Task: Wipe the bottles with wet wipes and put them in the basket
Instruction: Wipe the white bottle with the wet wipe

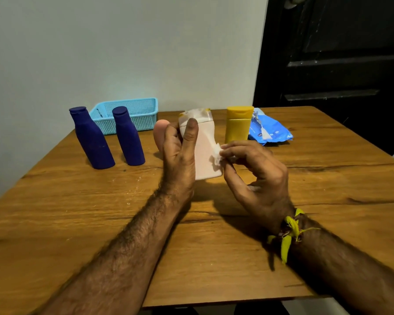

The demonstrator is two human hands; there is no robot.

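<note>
on the counter: a wooden counter (214, 246) carries everything; a person's two hands work above its middle.
held bottle: a pale pink plastic bottle with a yellowish cap (206, 153) is lifted off the counter, upright and slightly tilted, a white wet wipe (216, 153) draped over its top and side.
left hand (180, 151): curled around the pink bottle's left side, thumb across the front, likely to steady it against the rubbing.
right hand (255, 169): narrow pinch on a bunched corner of the wipe, pressed to the bottle's right edge; the other fingers curl loosely.
waiting bottles: two dark blue plastic bottles (93, 139) (129, 137) stand left, near each other; a yellow squarish plastic bottle (238, 125) stands just behind the hands, within reach.
basket: a light blue perforated plastic basket (143, 114) sits at the back left against the wall, behind the blue bottles; no bottle shows inside.
wipes: a blue wet-wipe packet (273, 130) lies just right of the yellow bottle, a sheet poking out.
stage: probably wiping the first bottle.
</note>
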